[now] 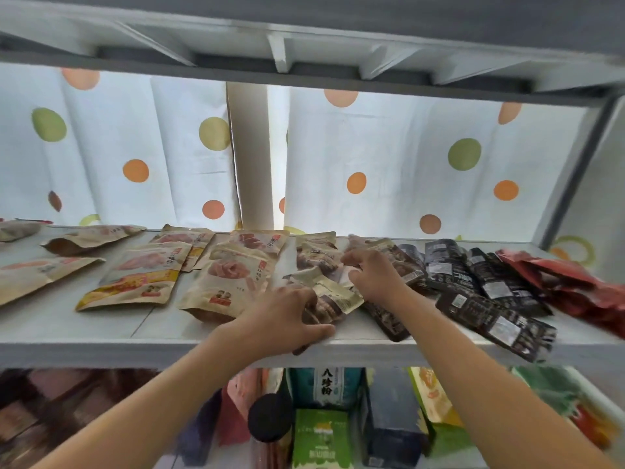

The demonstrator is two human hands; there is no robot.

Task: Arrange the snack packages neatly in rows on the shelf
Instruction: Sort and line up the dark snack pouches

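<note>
Both hands are gripping tan-and-brown foil snack pouches — left hand (284, 319) the front pouch (333, 301), right hand (372, 275) the rear pouch (316, 255); I'd be squaring their edges with the neighbouring kraft-paper row (226, 282).

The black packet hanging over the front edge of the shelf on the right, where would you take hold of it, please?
I would pinch the black packet by its near right end, which juts past the shelf lip, coming from the front and below. It lies flat and askew, so that overhanging end is likely the only part fingers can get under.

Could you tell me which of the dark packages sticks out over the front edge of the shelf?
The black foil package lying nearest the shelf's front, right of the right hand.
</note>
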